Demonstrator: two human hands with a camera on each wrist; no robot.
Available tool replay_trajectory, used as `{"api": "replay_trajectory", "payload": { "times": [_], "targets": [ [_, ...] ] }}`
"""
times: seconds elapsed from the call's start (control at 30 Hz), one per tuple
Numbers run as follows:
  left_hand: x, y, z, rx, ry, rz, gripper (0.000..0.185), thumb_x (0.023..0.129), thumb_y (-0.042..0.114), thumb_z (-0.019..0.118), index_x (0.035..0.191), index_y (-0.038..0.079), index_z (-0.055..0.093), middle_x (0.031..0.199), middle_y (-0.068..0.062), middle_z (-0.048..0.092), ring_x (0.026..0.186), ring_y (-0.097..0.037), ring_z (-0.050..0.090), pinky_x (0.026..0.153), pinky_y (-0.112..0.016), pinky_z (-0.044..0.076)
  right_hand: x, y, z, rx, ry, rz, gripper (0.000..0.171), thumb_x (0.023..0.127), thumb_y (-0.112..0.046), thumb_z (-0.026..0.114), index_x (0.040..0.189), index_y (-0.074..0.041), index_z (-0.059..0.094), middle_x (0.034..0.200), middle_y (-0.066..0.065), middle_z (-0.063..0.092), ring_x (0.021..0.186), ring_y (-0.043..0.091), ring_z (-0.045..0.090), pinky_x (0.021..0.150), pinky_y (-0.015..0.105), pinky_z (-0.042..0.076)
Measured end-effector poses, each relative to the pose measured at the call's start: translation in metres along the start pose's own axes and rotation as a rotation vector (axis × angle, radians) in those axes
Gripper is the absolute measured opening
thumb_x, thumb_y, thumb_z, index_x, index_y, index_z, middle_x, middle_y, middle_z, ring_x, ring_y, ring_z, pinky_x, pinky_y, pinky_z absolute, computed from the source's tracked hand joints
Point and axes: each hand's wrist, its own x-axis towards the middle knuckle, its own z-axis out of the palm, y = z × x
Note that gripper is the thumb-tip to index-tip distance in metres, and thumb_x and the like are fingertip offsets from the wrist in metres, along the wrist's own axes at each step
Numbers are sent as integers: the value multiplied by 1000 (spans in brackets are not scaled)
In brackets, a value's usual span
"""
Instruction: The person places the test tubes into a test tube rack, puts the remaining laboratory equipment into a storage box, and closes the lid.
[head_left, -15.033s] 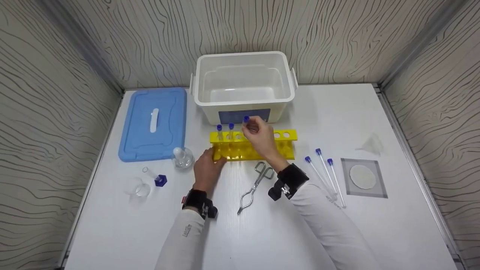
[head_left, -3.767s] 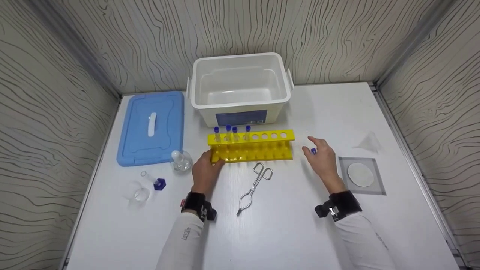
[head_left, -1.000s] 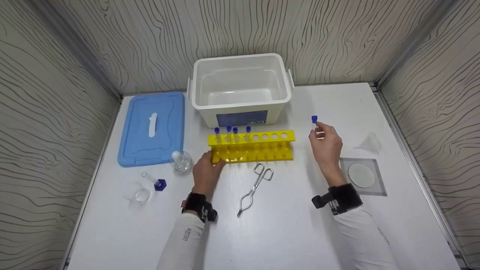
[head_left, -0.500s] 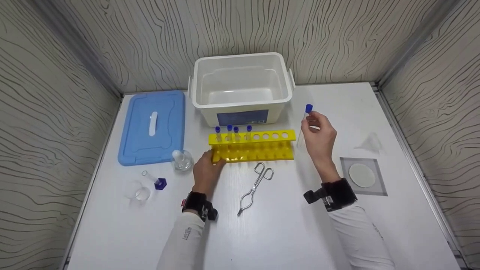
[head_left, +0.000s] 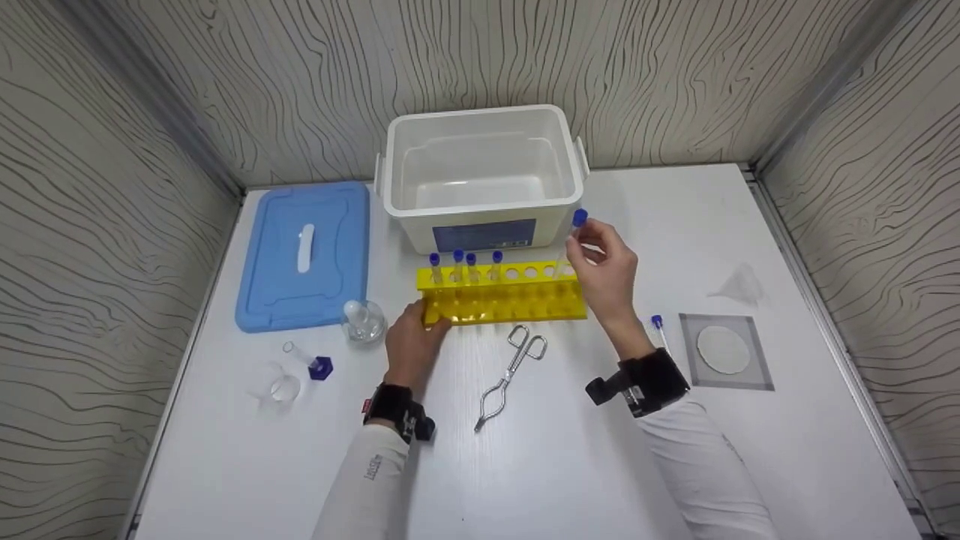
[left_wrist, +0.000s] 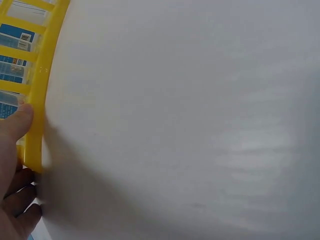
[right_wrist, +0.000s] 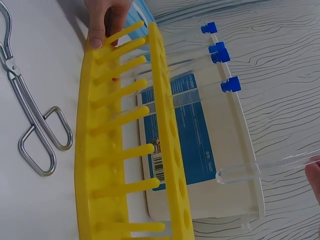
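My right hand (head_left: 607, 271) pinches a capped tube (head_left: 574, 234) near its blue top and holds it upright over the right end of the yellow rack (head_left: 502, 296), its clear lower end just above the rack's top row of holes, as the right wrist view shows. My left hand (head_left: 414, 339) grips the rack's left end, thumb pressed on the front edge and fingers curled round the corner. Four more capped tubes (head_left: 465, 264) stand in the holes at the rack's left end; the holes to their right are open, so nothing blocks the way down for the tube I hold. Directly behind the rack, close against it, stands a white bin (head_left: 484, 176) with a blue label on its front wall. In front of the rack lie metal tongs (head_left: 511, 373). To the rack's right, one tube (head_left: 658, 330) lies on the white table (head_left: 750, 465), partly hidden by my wrist, with a grey mat (head_left: 726, 351) and a clear funnel (head_left: 741, 286) beyond it. To the rack's left lie a blue lid (head_left: 304, 255), a small flask (head_left: 363, 321), a beaker (head_left: 276, 384) and an uncapped tube beside its blue cap (head_left: 320, 367).
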Motion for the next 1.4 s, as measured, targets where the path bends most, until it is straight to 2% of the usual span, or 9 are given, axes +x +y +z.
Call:
{"api": "replay_trajectory", "payload": {
  "times": [0.33, 0.6, 0.83, 1.17, 1.4],
  "targets": [
    [0, 0, 0, 4, 16, 12, 57, 88, 43, 70, 137, 15, 57, 111, -2, 68, 101, -20, 66, 92, -38, 55, -3, -2, 21, 58, -76, -25, 27, 91, -8, 70, 115, 3, 64, 103, 16, 70, 95, 18, 70, 83, 20, 59],
    [1, -1, 0, 27, 13, 16, 62, 89, 44, 70, 140, 14, 55, 119, -6, 68, 109, -24, 67, 97, -40, 54, -7, 1, 35, 70, -138, -38, 26, 90, -3, 69, 114, 5, 63, 104, 21, 70, 99, 31, 71, 86, 27, 60],
    [0, 0, 1, 28, 12, 18, 60, 89, 43, 71, 139, 14, 55, 120, -5, 68, 110, -23, 67, 97, -40, 55, -10, 8, 44, 54, -169, -29, 26, 90, -4, 69, 113, 5, 64, 103, 22, 70, 98, 29, 72, 86, 29, 60],
    [-1, 1, 1, 10, 13, 11, 61, 89, 43, 71, 141, 14, 54, 123, -7, 68, 111, -24, 66, 96, -40, 55, -13, 15, 52, 66, -228, 66, 27, 92, -6, 68, 116, 5, 63, 108, 22, 70, 102, 31, 72, 90, 34, 59],
    [-1, 2, -1, 13, 17, 9, 58, 89, 43, 71, 138, 15, 56, 119, -5, 69, 108, -23, 67, 95, -39, 55, -17, 23, 55, -14, -263, 102, 27, 93, -10, 68, 118, -2, 63, 113, 18, 71, 107, 28, 71, 92, 37, 58]
  ]
}}
